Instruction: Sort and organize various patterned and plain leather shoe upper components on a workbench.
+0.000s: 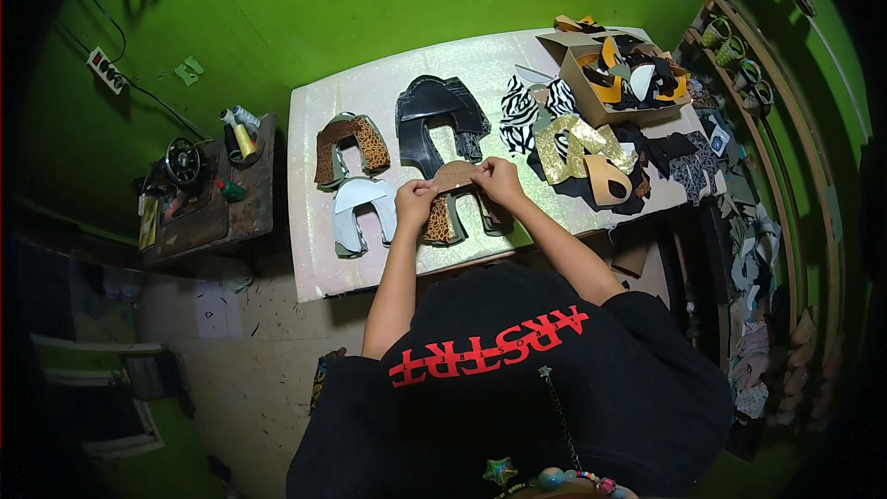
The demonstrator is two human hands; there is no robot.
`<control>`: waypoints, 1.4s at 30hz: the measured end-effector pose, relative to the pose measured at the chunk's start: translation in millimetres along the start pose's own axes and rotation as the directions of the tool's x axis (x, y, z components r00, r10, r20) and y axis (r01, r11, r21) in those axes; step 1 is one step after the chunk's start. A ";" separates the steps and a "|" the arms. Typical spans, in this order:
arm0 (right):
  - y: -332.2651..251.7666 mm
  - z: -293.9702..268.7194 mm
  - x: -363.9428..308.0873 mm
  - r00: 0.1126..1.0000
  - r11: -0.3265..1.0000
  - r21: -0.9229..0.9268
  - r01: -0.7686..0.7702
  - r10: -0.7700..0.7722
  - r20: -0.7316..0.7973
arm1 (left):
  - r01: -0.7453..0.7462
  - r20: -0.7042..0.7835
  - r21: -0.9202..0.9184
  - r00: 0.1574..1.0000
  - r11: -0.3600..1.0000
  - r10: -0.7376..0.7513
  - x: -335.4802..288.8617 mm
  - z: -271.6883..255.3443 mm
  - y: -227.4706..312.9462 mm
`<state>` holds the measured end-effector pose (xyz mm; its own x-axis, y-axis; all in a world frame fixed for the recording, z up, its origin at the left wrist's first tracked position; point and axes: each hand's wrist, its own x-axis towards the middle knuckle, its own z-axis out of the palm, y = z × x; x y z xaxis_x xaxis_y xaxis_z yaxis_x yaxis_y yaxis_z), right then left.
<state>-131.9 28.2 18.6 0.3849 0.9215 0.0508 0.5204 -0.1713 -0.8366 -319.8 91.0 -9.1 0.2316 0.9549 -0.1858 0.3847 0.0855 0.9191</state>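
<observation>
Left hand: the left hand (414,202) pinched the left end of the brown piece between thumb and fingers.
Right hand: the right hand (500,183) gripped the same piece at its right end, fingertips closed on it.
Brown piece: the arch-shaped brown piece (455,176) was held between the two hands, over the top of a leopard-print stack (440,225); whether it touched the stack could not be told.
Leopard-print stack: it lay on the desk (319,279) near its front edge, U-shaped, its legs toward the person.
Other U-shaped stacks: a white stack (349,207) lay just left of the left hand, a brown-and-leopard stack (331,150) behind that, and a larger black stack (428,100) beyond the hands.
Right of the hands: zebra-print pieces (519,113), a gold glitter piece (610,150) and a tan piece with a hole (601,176) lay in a loose pile.
Back right corner: a cardboard box (601,111) held mixed cut scraps.
Far left: thread cones (245,140) stood near a sewing machine's black handwheel (182,161).
Wall: it was bright green (305,0).
</observation>
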 end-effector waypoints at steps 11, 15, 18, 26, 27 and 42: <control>10.0 14.4 7.8 0.972 0.995 -0.065 0.069 -0.082 -0.222 | -0.083 -0.210 0.254 0.968 0.964 0.138 4.2 19.6 -2.9; 9.3 14.8 8.8 0.988 0.999 -0.026 0.026 -0.030 -0.154 | -0.156 -0.285 0.355 0.921 0.922 0.266 1.0 20.2 -2.0; 11.6 14.5 9.2 0.991 0.997 -0.077 0.021 -0.031 -0.131 | -0.173 -0.270 0.384 0.918 0.907 0.290 -8.1 25.5 15.6; 22.8 3.8 1.6 0.999 0.991 0.132 -0.025 0.030 -0.037 | -0.125 -0.222 0.504 0.937 0.854 0.269 -26.0 35.9 41.6; 27.4 -0.2 -0.8 0.999 0.965 0.259 -0.028 0.036 -0.026 | -0.144 -0.241 0.499 0.924 0.855 0.296 -26.8 37.0 44.4; 133.8 -171.4 -25.8 0.698 0.973 0.198 -0.120 0.225 -0.680 | -0.504 -0.004 0.293 0.849 0.812 0.529 -11.9 153.0 106.5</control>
<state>58.4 -78.1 -1.1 0.9037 0.3683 0.2183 0.3092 -0.2087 -0.9278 -144.8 45.3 37.8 0.3960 0.8571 0.3296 0.4579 -0.4954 0.7382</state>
